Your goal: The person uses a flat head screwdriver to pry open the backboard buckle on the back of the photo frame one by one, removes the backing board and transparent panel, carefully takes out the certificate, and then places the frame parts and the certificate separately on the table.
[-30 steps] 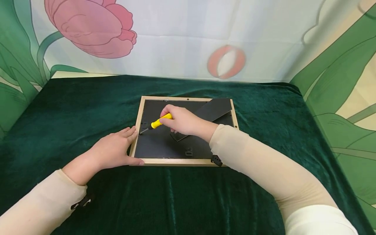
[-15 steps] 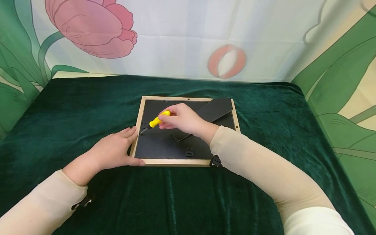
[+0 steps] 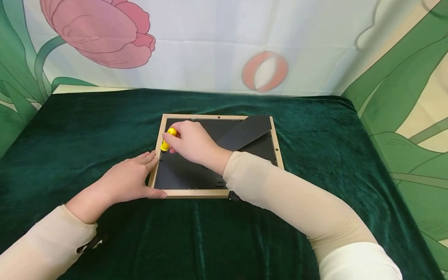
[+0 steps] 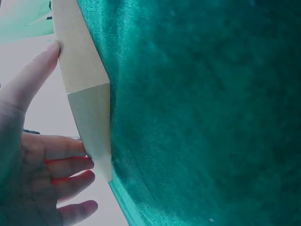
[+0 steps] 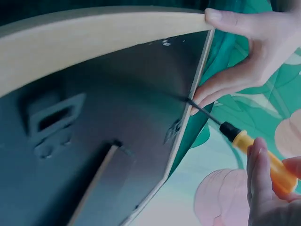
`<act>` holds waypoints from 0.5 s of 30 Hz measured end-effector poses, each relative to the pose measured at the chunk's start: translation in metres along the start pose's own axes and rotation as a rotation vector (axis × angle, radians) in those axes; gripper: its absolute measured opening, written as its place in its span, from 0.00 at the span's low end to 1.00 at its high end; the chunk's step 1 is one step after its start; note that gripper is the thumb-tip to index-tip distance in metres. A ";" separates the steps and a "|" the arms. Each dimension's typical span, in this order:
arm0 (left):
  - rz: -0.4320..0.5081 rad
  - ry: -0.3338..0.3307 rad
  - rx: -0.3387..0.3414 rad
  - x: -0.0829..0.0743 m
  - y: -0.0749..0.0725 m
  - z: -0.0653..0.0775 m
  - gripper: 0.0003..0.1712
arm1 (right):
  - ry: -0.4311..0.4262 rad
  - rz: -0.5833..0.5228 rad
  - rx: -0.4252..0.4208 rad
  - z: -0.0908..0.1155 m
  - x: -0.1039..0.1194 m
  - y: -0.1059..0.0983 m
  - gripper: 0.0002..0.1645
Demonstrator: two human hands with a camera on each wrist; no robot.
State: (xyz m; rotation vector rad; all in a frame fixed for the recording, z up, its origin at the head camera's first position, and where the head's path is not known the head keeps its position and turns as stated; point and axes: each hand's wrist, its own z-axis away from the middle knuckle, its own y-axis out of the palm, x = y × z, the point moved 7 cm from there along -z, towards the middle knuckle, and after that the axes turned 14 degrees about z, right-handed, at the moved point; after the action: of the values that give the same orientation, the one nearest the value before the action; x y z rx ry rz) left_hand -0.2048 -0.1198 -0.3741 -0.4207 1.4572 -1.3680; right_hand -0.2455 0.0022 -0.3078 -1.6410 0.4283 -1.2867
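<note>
A picture frame (image 3: 196, 193) with a light wood border lies face down, its black backing board (image 3: 185, 177) upward. My left hand (image 3: 127, 177) rests at its near left corner, thumb on the front border and extended fingers along the left side, as the left wrist view also shows. My right hand (image 3: 192, 142) pinches the yellow handle of a screwdriver (image 3: 164, 147) between thumb and fingers. In the right wrist view, the dark shaft of the screwdriver (image 5: 230, 132) reaches the inner edge of the left border, close to the left fingertips. What its tip touches is too small to tell.
A black easel leg (image 3: 250, 130) slants across the backing toward the far right corner. Metal hangers (image 5: 59, 117) sit on the board. Dark green velvet cloth (image 3: 315, 128) covers the table, and a printed flower curtain (image 3: 196, 58) hangs behind.
My right hand has moved left with the screwdriver, whose handle now stands steeper above the left border. The left hand keeps its place on the frame. The head view has shifted slightly.
</note>
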 end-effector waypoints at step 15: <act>-0.004 -0.039 0.013 0.001 0.001 0.004 0.62 | -0.054 0.060 0.178 0.014 -0.038 0.003 0.14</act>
State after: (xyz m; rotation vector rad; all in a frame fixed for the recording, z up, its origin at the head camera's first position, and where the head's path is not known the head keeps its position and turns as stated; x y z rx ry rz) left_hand -0.2019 -0.1223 -0.3748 -0.4399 1.4157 -1.3647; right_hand -0.2468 0.0360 -0.3303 -1.4992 0.3178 -1.1982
